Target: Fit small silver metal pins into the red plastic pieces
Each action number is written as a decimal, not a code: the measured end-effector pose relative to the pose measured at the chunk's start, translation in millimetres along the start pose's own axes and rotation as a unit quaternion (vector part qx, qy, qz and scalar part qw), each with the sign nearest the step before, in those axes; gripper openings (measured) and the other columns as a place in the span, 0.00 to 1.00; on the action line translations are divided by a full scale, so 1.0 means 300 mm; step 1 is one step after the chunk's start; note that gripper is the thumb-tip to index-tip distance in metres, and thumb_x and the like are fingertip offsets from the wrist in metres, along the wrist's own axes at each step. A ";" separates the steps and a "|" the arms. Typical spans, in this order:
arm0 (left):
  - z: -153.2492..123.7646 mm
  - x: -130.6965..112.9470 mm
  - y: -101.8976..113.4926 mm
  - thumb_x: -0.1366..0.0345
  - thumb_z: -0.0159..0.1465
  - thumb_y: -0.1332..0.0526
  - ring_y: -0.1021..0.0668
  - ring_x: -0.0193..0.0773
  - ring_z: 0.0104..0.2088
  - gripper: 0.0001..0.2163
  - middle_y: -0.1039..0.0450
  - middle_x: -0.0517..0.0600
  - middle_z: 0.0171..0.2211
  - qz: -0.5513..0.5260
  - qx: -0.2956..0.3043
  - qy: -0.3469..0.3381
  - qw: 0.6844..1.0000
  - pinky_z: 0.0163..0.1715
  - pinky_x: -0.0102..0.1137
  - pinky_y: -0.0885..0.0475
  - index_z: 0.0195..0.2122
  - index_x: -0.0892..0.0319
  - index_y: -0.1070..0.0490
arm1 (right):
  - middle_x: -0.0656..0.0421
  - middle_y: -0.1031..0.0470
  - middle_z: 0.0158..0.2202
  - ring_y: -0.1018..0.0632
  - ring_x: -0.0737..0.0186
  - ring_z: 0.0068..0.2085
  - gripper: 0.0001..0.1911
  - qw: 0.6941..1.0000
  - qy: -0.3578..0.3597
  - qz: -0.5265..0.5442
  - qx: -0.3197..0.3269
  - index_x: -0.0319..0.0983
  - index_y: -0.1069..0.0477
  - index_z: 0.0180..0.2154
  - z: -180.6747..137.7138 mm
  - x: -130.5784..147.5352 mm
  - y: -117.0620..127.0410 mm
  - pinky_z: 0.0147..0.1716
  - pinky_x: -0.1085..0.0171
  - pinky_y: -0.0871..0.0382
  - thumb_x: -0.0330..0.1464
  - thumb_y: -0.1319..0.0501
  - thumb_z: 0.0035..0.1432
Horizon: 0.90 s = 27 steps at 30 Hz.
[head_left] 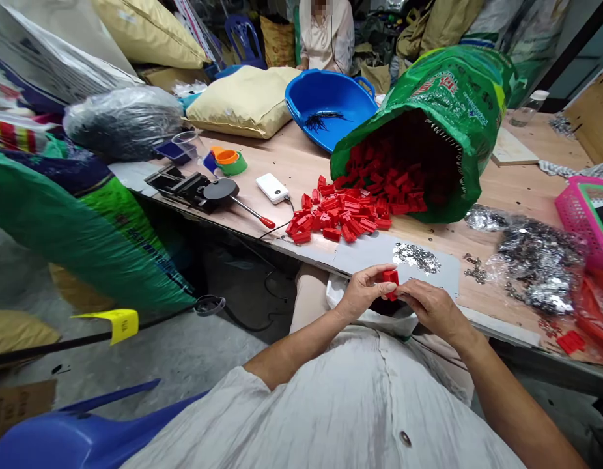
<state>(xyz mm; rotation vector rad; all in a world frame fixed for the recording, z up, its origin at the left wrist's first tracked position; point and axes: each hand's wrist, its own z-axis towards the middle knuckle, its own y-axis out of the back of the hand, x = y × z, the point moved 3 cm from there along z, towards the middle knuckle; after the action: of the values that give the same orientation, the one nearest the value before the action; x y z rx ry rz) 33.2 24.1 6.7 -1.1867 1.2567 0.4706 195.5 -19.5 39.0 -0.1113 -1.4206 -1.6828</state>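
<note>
My left hand [364,291] grips a small red plastic block [390,281] between thumb and fingers, just above my lap. Against the block's right side, the fingers of my right hand [426,305] are pinched together; whatever they hold is too small or hidden to make out. Beyond my hands, a loose pile of similar red plastic pieces [348,212] spills from the mouth of a green woven sack [470,127] lying on its side. Small shiny metal parts [417,258] are spread on a grey sheet [363,256] at the table edge. Below my hands sits an open white bag [336,290].
A blue basin [304,104] with thin black pieces stands behind the pile. Leftward are a white power bank [273,187] with a cable and a black hand press [184,189] with a red-tipped lever. Bagged metal parts [540,260] and a pink basket [582,215] lie right. A person [325,39] sits opposite.
</note>
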 end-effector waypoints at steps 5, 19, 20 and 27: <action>0.002 -0.005 0.001 0.57 0.49 0.26 0.27 0.30 0.29 0.28 0.25 0.50 0.33 -0.011 -0.003 0.014 1.000 0.29 0.26 0.31 0.50 0.62 0.25 | 0.58 0.20 0.39 0.21 0.61 0.41 0.13 1.000 0.001 0.006 0.001 0.46 0.27 0.48 0.002 0.003 -0.002 0.41 0.60 0.25 0.31 0.48 0.68; 0.005 -0.009 0.013 0.56 0.48 0.26 0.29 0.26 0.23 0.27 0.27 0.47 0.29 -0.017 -0.010 0.030 0.999 0.25 0.25 0.34 0.47 0.64 0.24 | 0.56 0.20 0.41 0.20 0.60 0.40 0.14 0.997 0.036 -0.065 -0.020 0.45 0.28 0.48 -0.011 -0.003 -0.032 0.40 0.60 0.24 0.28 0.49 0.68; 0.005 -0.009 0.015 0.56 0.48 0.26 0.29 0.26 0.23 0.27 0.27 0.47 0.29 -0.012 -0.010 0.036 0.999 0.25 0.25 0.34 0.47 0.64 0.24 | 0.57 0.20 0.41 0.20 0.60 0.40 0.14 0.996 0.040 -0.078 -0.014 0.45 0.28 0.48 -0.010 0.001 -0.033 0.40 0.60 0.24 0.27 0.49 0.68; 0.006 -0.011 0.022 0.55 0.46 0.25 0.31 0.25 0.21 0.27 0.29 0.45 0.25 -0.002 -0.007 0.061 0.998 0.23 0.24 0.36 0.46 0.64 0.23 | 0.57 0.21 0.39 0.20 0.61 0.38 0.15 0.995 0.057 -0.088 0.009 0.45 0.29 0.47 0.001 0.026 -0.033 0.39 0.61 0.25 0.24 0.48 0.66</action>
<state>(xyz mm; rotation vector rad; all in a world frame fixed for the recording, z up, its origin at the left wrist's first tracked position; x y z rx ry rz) 27.6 29.3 6.4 -1.2446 1.3574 0.4100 184.0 -24.3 36.4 0.1209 -1.3936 -1.7876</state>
